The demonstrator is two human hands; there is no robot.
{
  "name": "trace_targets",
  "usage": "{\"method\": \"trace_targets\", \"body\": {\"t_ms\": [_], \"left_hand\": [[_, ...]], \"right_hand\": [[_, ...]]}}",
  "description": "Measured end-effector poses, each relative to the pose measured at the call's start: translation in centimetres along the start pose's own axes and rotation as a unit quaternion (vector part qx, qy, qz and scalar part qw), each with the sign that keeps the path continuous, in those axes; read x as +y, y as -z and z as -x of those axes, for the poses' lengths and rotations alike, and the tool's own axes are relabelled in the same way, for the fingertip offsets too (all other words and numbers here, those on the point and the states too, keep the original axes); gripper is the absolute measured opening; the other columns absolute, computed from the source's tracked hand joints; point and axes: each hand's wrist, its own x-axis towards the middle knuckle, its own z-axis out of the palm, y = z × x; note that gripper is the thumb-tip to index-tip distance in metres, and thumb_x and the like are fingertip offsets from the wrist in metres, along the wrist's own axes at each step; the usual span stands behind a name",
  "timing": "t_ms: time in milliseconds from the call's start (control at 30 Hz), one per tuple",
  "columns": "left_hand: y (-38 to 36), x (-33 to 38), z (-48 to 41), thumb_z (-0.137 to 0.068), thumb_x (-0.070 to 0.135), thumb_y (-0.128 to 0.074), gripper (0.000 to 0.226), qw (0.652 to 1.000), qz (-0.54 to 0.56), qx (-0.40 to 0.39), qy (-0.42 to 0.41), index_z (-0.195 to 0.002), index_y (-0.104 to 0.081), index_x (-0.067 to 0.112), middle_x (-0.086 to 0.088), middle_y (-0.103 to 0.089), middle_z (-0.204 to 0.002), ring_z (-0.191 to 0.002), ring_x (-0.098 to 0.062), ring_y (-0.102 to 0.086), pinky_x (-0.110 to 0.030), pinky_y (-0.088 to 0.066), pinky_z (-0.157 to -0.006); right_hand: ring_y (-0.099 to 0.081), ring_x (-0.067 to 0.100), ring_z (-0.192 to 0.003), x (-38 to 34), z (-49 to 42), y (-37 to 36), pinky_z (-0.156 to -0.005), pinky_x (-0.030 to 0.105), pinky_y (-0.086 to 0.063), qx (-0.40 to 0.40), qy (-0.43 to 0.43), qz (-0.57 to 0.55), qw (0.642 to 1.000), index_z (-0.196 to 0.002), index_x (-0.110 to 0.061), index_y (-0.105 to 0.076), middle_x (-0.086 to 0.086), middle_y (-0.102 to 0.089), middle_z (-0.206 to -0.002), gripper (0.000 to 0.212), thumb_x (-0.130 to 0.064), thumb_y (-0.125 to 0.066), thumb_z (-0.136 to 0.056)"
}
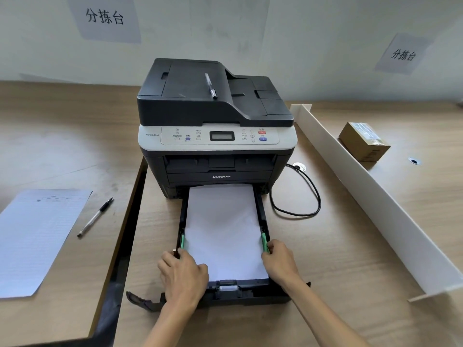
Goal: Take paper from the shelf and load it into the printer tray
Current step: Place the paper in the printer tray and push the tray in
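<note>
A black and grey printer (pixel 215 136) stands on the wooden desk. Its black paper tray (pixel 250 293) is pulled out toward me. A stack of white paper (pixel 223 229) lies flat inside the tray, its far end under the printer body. My left hand (pixel 184 274) rests on the tray's left side, fingers on the near left corner of the paper. My right hand (pixel 279 261) is at the tray's right side, fingertips pinched at the green side guide (pixel 264 242). A matching green guide (pixel 182 240) shows on the left.
A printed sheet (pixel 35 236) and a pen (pixel 95 217) lie at left. Another pen (pixel 211 86) lies on the printer lid. A black cable (pixel 308 194) loops at the right. A white divider board (pixel 370 191) and a small cardboard box (pixel 363 141) are further right.
</note>
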Motion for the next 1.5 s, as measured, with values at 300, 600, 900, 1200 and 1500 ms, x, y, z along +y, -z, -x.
{"method": "trace_targets", "body": {"t_ms": [300, 600, 900, 1200, 1500], "left_hand": [[1.0, 1.1, -1.1, -0.087, 0.028, -0.048, 0.044, 0.998, 0.009, -0.039, 0.052, -0.116, -0.050, -0.005, -0.023, -0.037, -0.127, -0.113, -0.038, -0.034, -0.040, -0.038, -0.096], [1.1, 1.7, -1.3, -0.080, 0.037, -0.059, 0.049, 0.999, 0.005, -0.039, 0.027, -0.105, -0.056, -0.005, -0.019, -0.054, -0.113, -0.111, -0.034, -0.042, -0.036, -0.038, -0.094], [2.7, 0.3, -1.4, -0.078, 0.050, -0.065, 0.049, 0.993, 0.081, -0.086, 0.013, -0.087, -0.051, 0.004, -0.021, -0.057, -0.113, -0.098, -0.031, -0.050, -0.035, -0.042, -0.075], [7.8, -8.4, 0.2, -0.060, 0.081, -0.056, 0.104, 0.960, 0.114, -0.125, -0.223, -0.147, -0.033, 0.027, 0.014, -0.037, -0.143, -0.132, -0.003, -0.034, -0.023, -0.032, -0.104], [3.7, -11.9, 1.2, -0.023, 0.066, -0.088, 0.147, 0.957, 0.258, -0.001, -0.134, -0.150, -0.020, 0.033, 0.001, -0.025, -0.141, -0.130, -0.023, -0.035, -0.051, -0.039, -0.106]], "right_hand": [[-0.051, 0.022, -0.067, -0.1, 0.1, 0.0, -0.056, 0.032, -0.040, -0.004, -0.003, 0.001, 1.000, -0.107, 0.003, -0.057, 0.020, -0.064, -0.091, 0.023, -0.006, -0.045, -0.089], [-0.055, 0.022, -0.110, -0.4, 1.6, 0.8, -0.085, 0.025, -0.041, -0.027, 0.037, -0.010, 0.999, -0.132, -0.003, -0.049, 0.011, -0.058, -0.130, 0.053, -0.031, -0.065, -0.090], [-0.052, 0.023, -0.122, -0.3, 1.3, 1.7, -0.094, 0.029, -0.042, -0.069, 0.051, 0.034, 0.996, -0.137, -0.003, -0.046, 0.011, -0.053, -0.140, 0.064, -0.044, -0.060, -0.090], [-0.030, 0.012, -0.142, 3.8, 3.2, 6.4, -0.116, 0.035, -0.027, -0.137, 0.145, 0.165, 0.966, -0.155, -0.027, -0.018, -0.007, -0.036, -0.154, 0.110, -0.074, -0.065, -0.067], [-0.046, 0.024, -0.131, 8.6, 4.6, 3.4, -0.110, 0.038, -0.037, -0.074, 0.110, -0.149, 0.980, -0.149, -0.024, -0.016, 0.002, -0.036, -0.144, 0.160, -0.056, -0.094, -0.014]]}}
